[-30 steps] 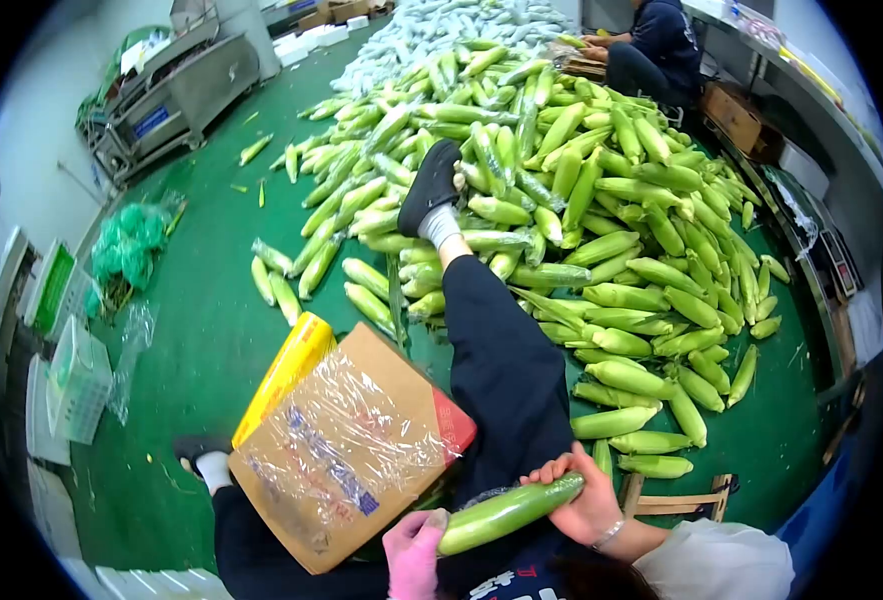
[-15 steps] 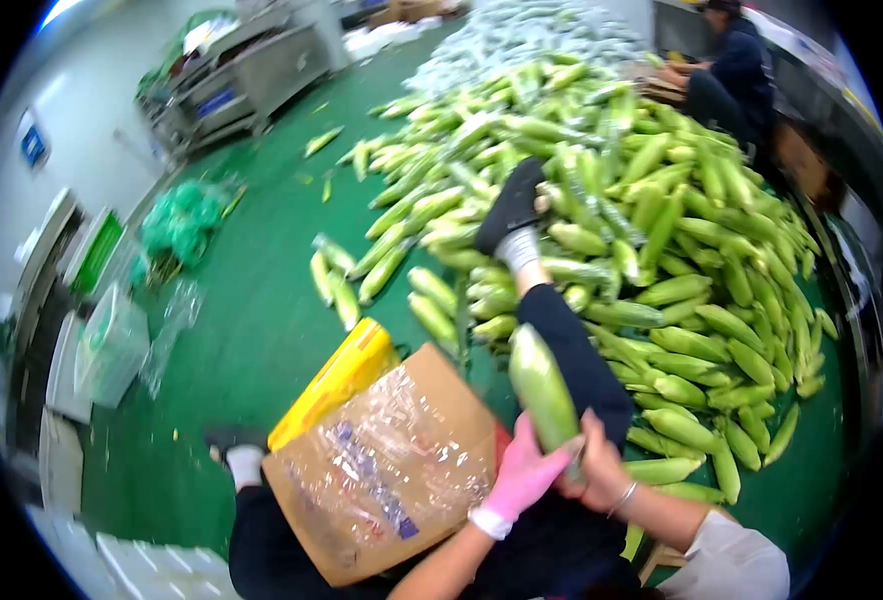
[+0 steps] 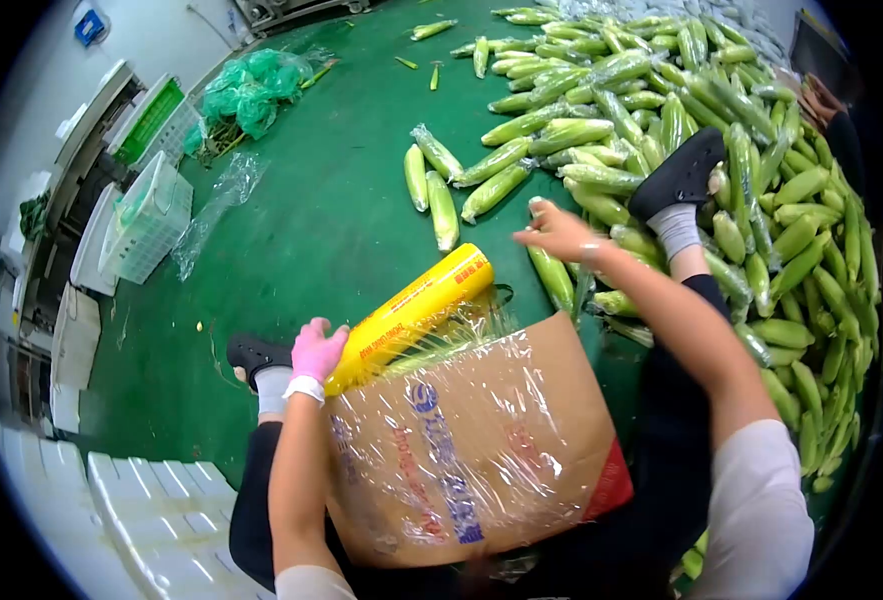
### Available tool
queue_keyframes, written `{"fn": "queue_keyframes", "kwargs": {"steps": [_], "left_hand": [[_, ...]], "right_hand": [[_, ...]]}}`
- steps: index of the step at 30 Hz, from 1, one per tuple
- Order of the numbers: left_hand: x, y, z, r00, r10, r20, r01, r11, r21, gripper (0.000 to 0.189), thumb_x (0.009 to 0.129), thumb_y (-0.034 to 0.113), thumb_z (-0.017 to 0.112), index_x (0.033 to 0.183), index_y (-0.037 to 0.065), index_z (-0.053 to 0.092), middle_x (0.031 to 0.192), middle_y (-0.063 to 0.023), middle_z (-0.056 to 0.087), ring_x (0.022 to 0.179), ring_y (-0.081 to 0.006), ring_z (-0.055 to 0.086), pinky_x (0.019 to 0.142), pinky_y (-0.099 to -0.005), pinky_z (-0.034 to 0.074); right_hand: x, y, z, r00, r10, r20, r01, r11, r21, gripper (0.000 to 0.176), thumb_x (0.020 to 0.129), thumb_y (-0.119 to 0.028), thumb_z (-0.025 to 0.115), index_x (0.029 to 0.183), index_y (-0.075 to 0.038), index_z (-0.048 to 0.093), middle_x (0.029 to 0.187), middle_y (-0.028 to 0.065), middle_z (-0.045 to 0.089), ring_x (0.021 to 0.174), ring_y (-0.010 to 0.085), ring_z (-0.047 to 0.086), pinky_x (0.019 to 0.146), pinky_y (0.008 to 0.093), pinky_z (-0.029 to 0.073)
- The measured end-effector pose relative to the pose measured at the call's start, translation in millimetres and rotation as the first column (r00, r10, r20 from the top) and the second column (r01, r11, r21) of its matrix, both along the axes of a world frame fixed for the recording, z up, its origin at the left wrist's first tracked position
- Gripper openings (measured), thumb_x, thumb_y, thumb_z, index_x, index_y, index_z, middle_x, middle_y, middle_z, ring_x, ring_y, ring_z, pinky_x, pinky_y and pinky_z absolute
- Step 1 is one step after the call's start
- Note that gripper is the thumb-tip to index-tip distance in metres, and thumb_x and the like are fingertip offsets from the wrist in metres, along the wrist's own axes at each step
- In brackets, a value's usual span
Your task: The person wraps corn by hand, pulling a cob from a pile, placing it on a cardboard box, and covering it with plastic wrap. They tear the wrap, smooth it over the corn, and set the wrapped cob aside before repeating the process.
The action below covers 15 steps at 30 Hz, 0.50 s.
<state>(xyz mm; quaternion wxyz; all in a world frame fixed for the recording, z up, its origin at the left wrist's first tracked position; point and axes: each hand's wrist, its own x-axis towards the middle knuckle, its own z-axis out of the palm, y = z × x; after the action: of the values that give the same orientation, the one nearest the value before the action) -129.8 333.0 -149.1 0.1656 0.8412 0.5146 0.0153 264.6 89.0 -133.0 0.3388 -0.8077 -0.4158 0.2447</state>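
Note:
My left hand (image 3: 318, 352), in a pink glove, is closed at the near left end of a yellow roll of cling film (image 3: 411, 315). Clear film stretches from the roll over a cardboard box (image 3: 561, 400) on my lap. Something pale green, like an ear of corn (image 3: 431, 358), shows under the film between roll and box. My bare right hand (image 3: 561, 235) reaches past the roll's far end, slightly blurred, fingers apart and nothing visible in them. Just below it lies an ear of corn (image 3: 551, 275) on the floor.
A large heap of corn (image 3: 801, 200), some ears wrapped, spreads to the right around my shoe (image 3: 676, 175). Green netting (image 3: 256, 90), a loose plastic sheet (image 3: 223, 205) and a white basket (image 3: 151, 220) are at left. White foam boxes (image 3: 166, 500) stand at lower left.
Both hands held an ear of corn above my right leg; now they are apart, left at the film roll, right reaching forward. The view has swung, and the ear is out of my hands.

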Motion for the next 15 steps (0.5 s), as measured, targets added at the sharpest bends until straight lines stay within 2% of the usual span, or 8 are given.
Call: {"fn": "queue_keyframes", "kwargs": {"steps": [4,5,6,7,10,11,13,15], "left_hand": [[-10.5,11.6,-16.2,0.981,0.047,-0.188,-0.065,0.994,-0.092,0.064,0.085,0.054,0.061,0.13,0.008,0.058,0.133,-0.0219,0.057,0.123,-0.0377,0.055,0.104,-0.0433,0.043],[-17.5,17.2,-20.4,0.976,0.076,-0.203,-0.108,0.982,-0.155,0.065,0.085,0.054,0.061,0.132,0.008,0.058,0.135,-0.0228,0.055,0.125,-0.0377,0.054,0.106,-0.0432,0.042],[-27.9,37.2,-38.4,0.985,0.071,-0.16,-0.112,0.958,-0.264,0.069,0.086,0.055,0.059,0.134,0.006,0.056,0.138,-0.0255,0.052,0.126,-0.0376,0.054,0.108,-0.0442,0.04],[-27.3,39.2,-38.8,0.994,0.105,-0.039,-0.112,0.911,-0.397,0.074,0.085,0.056,0.059,0.136,0.003,0.054,0.14,-0.0274,0.05,0.128,-0.0389,0.051,0.109,-0.0456,0.039],[-2.1,14.7,-16.6,0.964,-0.143,-0.224,0.098,0.974,-0.202,0.08,0.081,0.053,0.064,0.141,0.002,0.047,0.147,-0.0263,0.042,0.137,-0.0414,0.038,0.114,-0.0449,0.031],[4.4,12.1,-18.1,0.971,-0.193,-0.14,0.156,0.959,-0.238,0.084,0.08,0.051,0.064,0.144,0.001,0.042,0.151,-0.0264,0.036,0.142,-0.0418,0.031,0.118,-0.0422,0.024],[25.8,-6.4,-24.3,0.958,-0.283,-0.044,0.255,0.912,-0.323,0.093,0.078,0.049,0.064,0.148,-0.002,0.034,0.155,-0.0282,0.028,0.147,-0.0414,0.023,0.121,-0.0398,0.021],[37.8,-35.2,-25.6,0.921,-0.349,-0.174,0.297,0.916,-0.268,0.1,0.075,0.047,0.065,0.151,-0.005,0.026,0.157,-0.0318,0.02,0.148,-0.0413,0.02,0.12,-0.0386,0.025]], "right_hand": [[-20.0,95.6,-109.7,0.998,0.022,-0.057,-0.034,0.976,-0.213,0.085,0.083,-0.055,0.07,0.133,0.01,0.049,0.126,0.0284,0.06,0.114,0.0377,0.062,0.097,0.0389,0.049],[-18.6,94.6,-121.9,0.973,0.151,-0.173,-0.183,0.964,-0.192,0.08,0.084,-0.054,0.07,0.131,0.008,0.052,0.127,0.0252,0.06,0.113,0.0357,0.062,0.095,0.0384,0.05],[-18.2,89.8,-127.6,0.919,0.28,-0.277,-0.33,0.931,-0.154,0.075,0.085,-0.053,0.07,0.129,0.006,0.056,0.129,0.022,0.061,0.112,0.0338,0.063,0.094,0.038,0.051],[-25.2,72.2,-120.7,0.92,0.273,-0.282,-0.328,0.929,-0.17,0.075,0.085,-0.053,0.07,0.129,0.006,0.056,0.129,0.022,0.061,0.112,0.0338,0.063,0.094,0.038,0.051],[-39.4,0.2,-110.5,0.752,0.029,-0.658,-0.216,0.955,-0.205,0.051,0.092,-0.039,0.069,0.127,-0.002,0.06,0.118,0.0078,0.066,0.114,0.0207,0.059,0.09,0.0362,0.051],[-43.6,-22.3,-119.3,0.668,0.098,-0.738,-0.198,0.979,-0.048,0.046,0.092,-0.035,0.07,0.124,-0.003,0.063,0.113,0.0054,0.067,0.106,0.0152,0.06,0.088,0.0306,0.05],[-45.7,-40.1,-115.4,0.693,0.021,-0.72,-0.104,0.992,-0.072,0.045,0.091,-0.034,0.072,0.122,-0.003,0.063,0.107,0.0031,0.067,0.096,0.011,0.06,0.084,0.0287,0.049],[-36.7,-41.2,-139.0,0.76,0.063,-0.647,-0.152,0.985,-0.083,0.042,0.09,-0.037,0.072,0.111,-0.001,0.068,0.094,0.0033,0.068,0.083,0.0118,0.062,0.076,0.0312,0.051]]}}
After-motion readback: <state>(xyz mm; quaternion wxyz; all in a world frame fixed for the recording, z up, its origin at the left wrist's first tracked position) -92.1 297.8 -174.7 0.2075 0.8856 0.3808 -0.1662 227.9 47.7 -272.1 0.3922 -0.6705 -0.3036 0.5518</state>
